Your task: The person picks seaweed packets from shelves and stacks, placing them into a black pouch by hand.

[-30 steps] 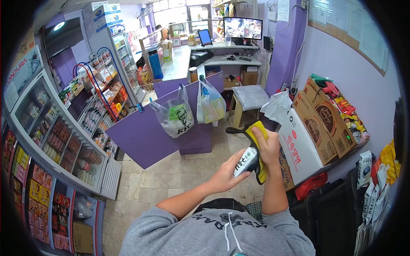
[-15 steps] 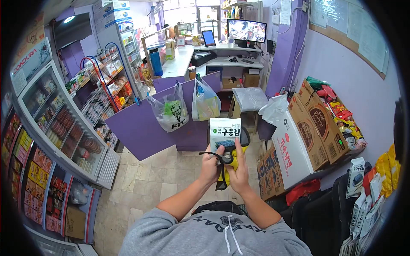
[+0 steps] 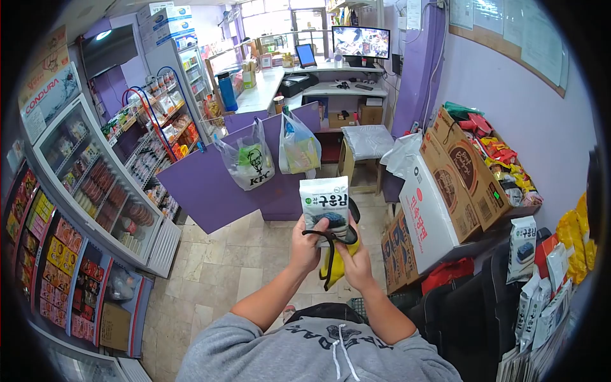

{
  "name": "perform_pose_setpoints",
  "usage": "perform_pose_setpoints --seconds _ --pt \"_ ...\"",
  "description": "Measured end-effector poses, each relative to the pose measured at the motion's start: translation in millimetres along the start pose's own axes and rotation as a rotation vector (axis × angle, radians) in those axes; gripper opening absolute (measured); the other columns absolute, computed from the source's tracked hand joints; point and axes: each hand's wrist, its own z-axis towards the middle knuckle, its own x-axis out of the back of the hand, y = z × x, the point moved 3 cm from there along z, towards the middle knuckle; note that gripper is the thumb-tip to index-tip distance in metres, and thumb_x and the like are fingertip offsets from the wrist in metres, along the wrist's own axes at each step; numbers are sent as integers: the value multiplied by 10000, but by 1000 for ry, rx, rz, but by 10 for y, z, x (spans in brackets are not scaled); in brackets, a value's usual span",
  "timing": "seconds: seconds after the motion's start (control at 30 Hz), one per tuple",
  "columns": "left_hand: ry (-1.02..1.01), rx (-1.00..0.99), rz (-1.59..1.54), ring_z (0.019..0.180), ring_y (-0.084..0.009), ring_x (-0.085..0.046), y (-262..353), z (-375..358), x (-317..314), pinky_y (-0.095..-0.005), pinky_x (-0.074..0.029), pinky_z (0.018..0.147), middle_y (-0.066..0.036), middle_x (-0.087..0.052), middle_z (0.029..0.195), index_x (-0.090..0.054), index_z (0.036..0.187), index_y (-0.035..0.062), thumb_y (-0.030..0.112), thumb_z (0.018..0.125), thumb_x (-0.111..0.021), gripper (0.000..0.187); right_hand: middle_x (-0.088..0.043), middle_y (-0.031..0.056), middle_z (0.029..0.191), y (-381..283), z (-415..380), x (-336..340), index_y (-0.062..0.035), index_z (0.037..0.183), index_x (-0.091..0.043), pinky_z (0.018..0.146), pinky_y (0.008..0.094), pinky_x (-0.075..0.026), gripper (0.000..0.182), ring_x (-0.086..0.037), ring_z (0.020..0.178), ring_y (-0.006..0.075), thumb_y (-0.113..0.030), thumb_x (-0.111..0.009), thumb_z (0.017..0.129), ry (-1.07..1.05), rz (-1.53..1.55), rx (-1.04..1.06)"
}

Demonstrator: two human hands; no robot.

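My left hand (image 3: 304, 247) is closed on a white packet of roasted seaweed (image 3: 325, 198), its thumb pressed across the lower front. The packet stands upright, with Korean print and a dark picture facing me. My right hand (image 3: 358, 264) is wrapped round a yellow and black price gun (image 3: 332, 264), just below and behind the packet. The gun's black loop crosses in front of the packet's bottom edge. Part of the gun is hidden by the packet and my fingers.
More seaweed packets (image 3: 523, 245) stand at the right by a black chair (image 3: 464, 312). Cardboard boxes (image 3: 461, 184) are stacked along the right wall. Ahead, plastic bags (image 3: 249, 159) hang on a purple panel (image 3: 203, 191). A glass-door fridge (image 3: 95, 184) and snack shelves (image 3: 63, 267) line the left.
The packet has shifted slightly left and turned more squarely toward me. My left thumb now lies over its front. The view has shifted a little.
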Motion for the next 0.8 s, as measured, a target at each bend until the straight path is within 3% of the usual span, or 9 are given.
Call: perform_pose_setpoints --seconds 0.07,0.17,0.2,0.3,0.37,0.43,0.57,0.7,0.8 --pt "-31 49 -16 943 -142 -582 -68 -62 -73 -276 -448 842 -66 -617 1047 -530 1106 4 44 857 -605 264 -320 132 1465 -117 -14 118 -19 1445 -218 1060 301 -267 646 -361 1305 211 15 -522 875 0 -36 9" --pt "-188 125 47 902 -113 -575 -342 -217 -162 -256 -457 805 -46 -610 1035 -532 1118 20 93 868 -622 276 -332 105 1452 -294 76 373 -29 1454 -202 1042 293 -299 668 -399 1254 175 36 -516 868 61 179 -17" --pt "-208 172 30 895 -107 -572 -404 -290 -245 -250 -456 796 -39 -611 1019 -536 1116 24 97 868 -624 273 -343 90 1435 -546 123 460 -27 1458 -190 1034 290 -311 671 -412 1218 154 33 -508 871 84 146 71" --pt "-249 228 6 887 -101 -568 -472 -329 -338 -249 -455 792 -29 -613 987 -542 1110 29 104 868 -626 267 -229 79 1493 -501 73 588 -18 1465 -124 1052 286 -280 667 -361 1266 154 -47 -493 909 34 391 53" --pt "-267 238 -2 885 -102 -567 -473 -290 -381 -253 -456 797 -24 -615 972 -544 1107 31 106 868 -627 263 -169 71 1514 -345 -78 518 -19 1467 -88 1067 295 -254 687 -312 1303 153 -64 -493 914 40 322 59" --pt "-146 106 -26 947 -126 -575 -371 -176 -428 -271 -438 863 -44 -623 1019 -536 1097 25 93 871 -618 250 -166 95 1517 -286 -207 413 -16 1464 -92 1077 305 -231 699 -283 1327 163 -46 -508 903 49 188 -23" --pt "-55 30 36 983 -165 -581 -416 -201 -461 -305 -457 867 -86 -599 1081 -494 1136 21 73 888 -577 267 -311 139 1455 -358 -235 443 -7 1446 -189 1051 302 -272 653 -366 1284 185 12 -503 873 117 -7 8" --pt "-228 27 166 1010 -121 -534 -536 -367 -531 -278 -440 876 -64 -562 1121 -453 1200 17 83 897 -585 337 -478 132 1332 -761 -75 676 27 1382 -349 1035 296 -299 563 -445 1202 166 22 -535 850 186 -214 7" --pt "-307 108 193 1032 -123 -527 -471 -482 -700 -280 -437 886 -62 -552 1145 -428 1240 14 88 889 -606 401 -520 139 1290 -888 -58 838 32 1342 -414 1006 284 -335 517 -480 1176 166 43 -542 841 226 -289 108"
